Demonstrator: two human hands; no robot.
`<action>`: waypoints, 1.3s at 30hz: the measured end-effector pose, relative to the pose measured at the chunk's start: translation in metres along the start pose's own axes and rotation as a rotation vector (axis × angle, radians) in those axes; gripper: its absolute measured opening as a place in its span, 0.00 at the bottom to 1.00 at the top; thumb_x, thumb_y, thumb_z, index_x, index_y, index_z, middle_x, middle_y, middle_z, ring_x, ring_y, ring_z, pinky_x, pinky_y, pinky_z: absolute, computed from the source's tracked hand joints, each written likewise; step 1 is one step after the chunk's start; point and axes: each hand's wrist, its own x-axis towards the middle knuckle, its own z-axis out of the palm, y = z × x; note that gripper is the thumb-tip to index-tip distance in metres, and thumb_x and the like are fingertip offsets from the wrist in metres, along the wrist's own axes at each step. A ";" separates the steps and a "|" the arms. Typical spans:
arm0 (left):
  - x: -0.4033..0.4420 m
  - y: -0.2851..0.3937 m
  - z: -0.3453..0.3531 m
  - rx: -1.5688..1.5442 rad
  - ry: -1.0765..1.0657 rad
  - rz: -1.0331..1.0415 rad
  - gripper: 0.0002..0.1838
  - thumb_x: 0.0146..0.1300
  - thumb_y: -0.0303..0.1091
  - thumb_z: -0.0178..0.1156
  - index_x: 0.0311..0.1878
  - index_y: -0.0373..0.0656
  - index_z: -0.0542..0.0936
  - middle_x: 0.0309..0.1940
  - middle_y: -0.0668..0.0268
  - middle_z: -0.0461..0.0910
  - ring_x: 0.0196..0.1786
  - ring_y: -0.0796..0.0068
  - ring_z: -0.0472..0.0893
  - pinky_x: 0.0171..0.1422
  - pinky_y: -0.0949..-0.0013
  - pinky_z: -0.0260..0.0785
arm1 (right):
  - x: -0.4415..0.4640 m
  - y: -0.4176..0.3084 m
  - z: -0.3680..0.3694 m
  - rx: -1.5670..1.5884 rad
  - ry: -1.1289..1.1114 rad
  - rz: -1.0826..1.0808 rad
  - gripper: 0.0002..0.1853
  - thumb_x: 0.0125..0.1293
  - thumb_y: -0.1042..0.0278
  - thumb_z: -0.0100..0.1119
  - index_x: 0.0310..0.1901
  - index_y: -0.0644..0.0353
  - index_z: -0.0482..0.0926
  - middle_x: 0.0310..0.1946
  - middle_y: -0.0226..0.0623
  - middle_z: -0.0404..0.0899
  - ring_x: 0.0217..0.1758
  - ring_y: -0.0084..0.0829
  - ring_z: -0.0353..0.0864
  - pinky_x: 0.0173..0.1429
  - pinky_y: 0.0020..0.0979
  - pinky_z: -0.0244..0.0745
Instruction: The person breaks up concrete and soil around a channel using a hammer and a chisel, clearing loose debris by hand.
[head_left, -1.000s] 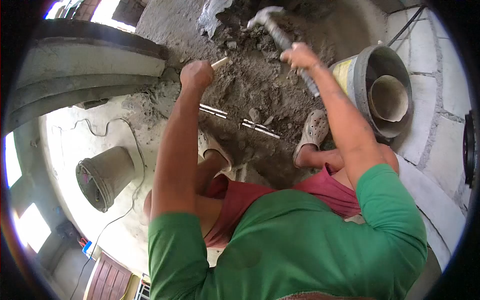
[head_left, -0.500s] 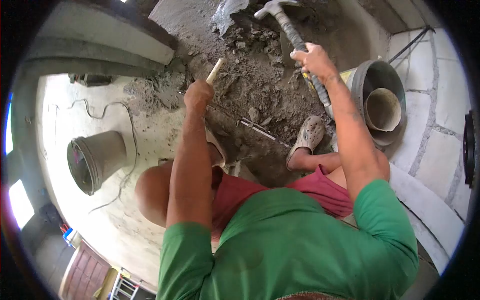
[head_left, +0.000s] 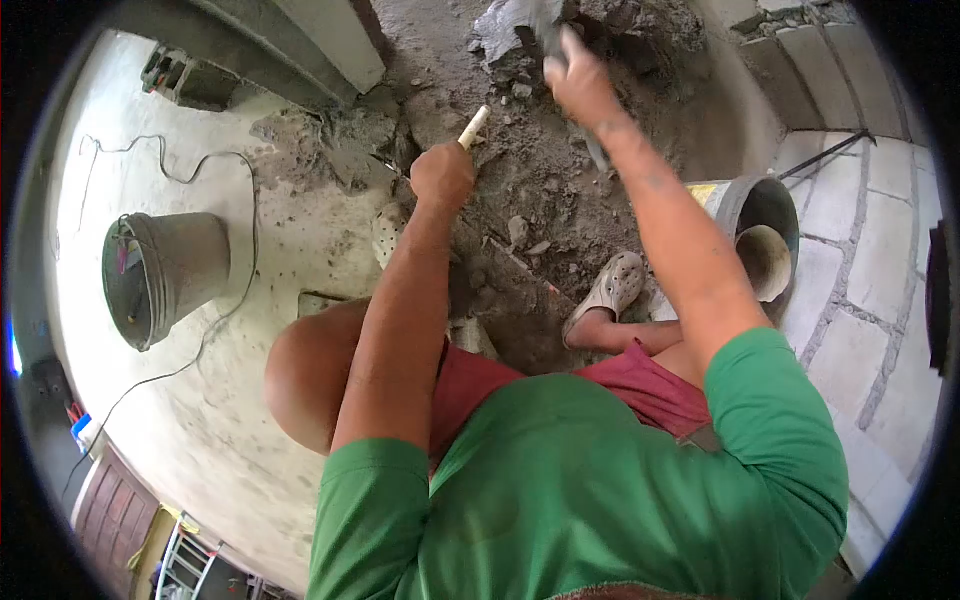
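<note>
Green shirt (head_left: pixel 590 480) sleeves end above our elbows, and our bare arms reach out over grey-brown rubble (head_left: pixel 570 225). Our left hand (head_left: pixel 442 178) is closed in a fist around a pale stick (head_left: pixel 475 127), whose end points up and to the right out of the grip. Farther out and to the right, our right hand (head_left: pixel 585 85) grips a hammer (head_left: pixel 551 42); its head is blurred, beside a grey chunk (head_left: pixel 500 32) just beyond that hand, and we cannot tell whether the two touch. The hammer's butt shows below the same hand.

Nearer to us than the hands, we wear clogs: one (head_left: pixel 388 236) just below and left of the left hand, the other (head_left: pixel 614 284) below the right hand. Right of the right hand and closer to us sits a bucket (head_left: pixel 728 206) with a smaller container (head_left: pixel 765 262) inside, near a block wall (head_left: pixel 868 325). Well left of the left hand, another bucket (head_left: pixel 190 262) stands beside a dark cord (head_left: pixel 255 225) on pale floor (head_left: pixel 255 420).
</note>
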 end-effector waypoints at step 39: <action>0.027 0.012 -0.032 0.101 -0.036 0.125 0.13 0.63 0.40 0.58 0.43 0.47 0.87 0.38 0.58 0.87 0.42 0.57 0.88 0.45 0.56 0.80 | -0.011 -0.052 -0.091 0.549 -0.099 0.548 0.21 0.67 0.53 0.61 0.52 0.62 0.77 0.26 0.26 0.73 0.23 0.16 0.69 0.24 0.25 0.66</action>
